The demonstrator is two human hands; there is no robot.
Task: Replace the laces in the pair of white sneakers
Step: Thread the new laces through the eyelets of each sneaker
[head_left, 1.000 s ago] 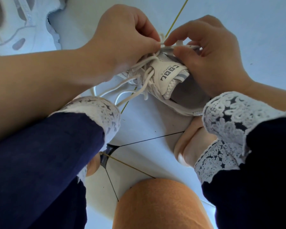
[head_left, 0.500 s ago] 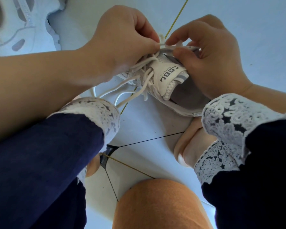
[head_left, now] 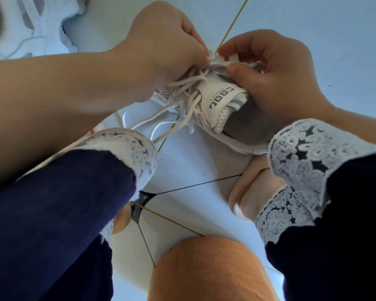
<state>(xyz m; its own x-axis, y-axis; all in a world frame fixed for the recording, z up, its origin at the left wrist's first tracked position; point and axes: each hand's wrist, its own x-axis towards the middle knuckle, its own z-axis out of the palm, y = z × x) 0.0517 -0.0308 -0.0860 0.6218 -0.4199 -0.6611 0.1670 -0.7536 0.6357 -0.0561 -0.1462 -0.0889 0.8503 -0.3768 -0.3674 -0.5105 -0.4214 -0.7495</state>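
A white sneaker (head_left: 224, 105) with a lettered tongue lies on the pale floor between my knees, its opening toward me. White lace (head_left: 182, 92) crosses its eyelets and loose ends trail to the left. My left hand (head_left: 161, 46) pinches the lace at the far end of the lacing. My right hand (head_left: 269, 68) grips the sneaker's right side, thumb on the upper and forefinger pinching a white strip of lace next to my left fingertips. The second white sneaker (head_left: 26, 25) lies at the top left corner.
My legs in dark blue trousers with white lace cuffs (head_left: 313, 161) frame the sneaker. An orange-brown rounded thing (head_left: 204, 272) fills the bottom centre. Thin black and yellow lines (head_left: 195, 185) cross the white floor (head_left: 334, 29). A bare foot (head_left: 248, 196) rests below the sneaker.
Both hands have barely shifted. My right forefinger and thumb have tightened on the lace strip close to my left fingertips; the sneaker stays in place.
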